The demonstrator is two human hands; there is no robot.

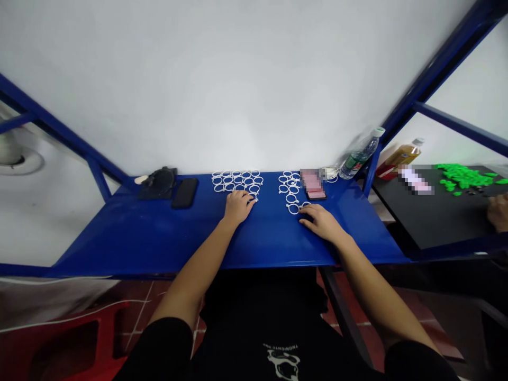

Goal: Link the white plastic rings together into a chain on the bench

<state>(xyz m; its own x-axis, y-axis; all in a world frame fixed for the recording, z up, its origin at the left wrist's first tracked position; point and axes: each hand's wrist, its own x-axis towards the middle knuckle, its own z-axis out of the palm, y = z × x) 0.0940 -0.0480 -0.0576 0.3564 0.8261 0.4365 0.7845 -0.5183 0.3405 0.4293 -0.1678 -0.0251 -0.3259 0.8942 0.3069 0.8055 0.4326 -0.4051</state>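
Observation:
Small white plastic rings with little tabs lie flat on the blue tabletop [130, 233] in two groups. The left group of rings [237, 180] sits in rows near the wall. My left hand [238, 206] is at its lower right corner, thumb and forefinger closed about one white ring [253, 196], the other fingers bent over the table. The right group of rings [291, 198] runs down in a narrow cluster. At its lower end my right hand [323, 222] rests palm down, its fingertips against a ring partly hidden by them, the thumb held apart.
A black phone [185, 193] and a dark cloth-like item [159, 183] lie left. A pink phone [313, 184], white cable [331, 173] and water bottle [362, 154] stand right. Beyond the blue frame, another person's hand [498, 211] is near green pieces [466, 176] on a black table [424, 217].

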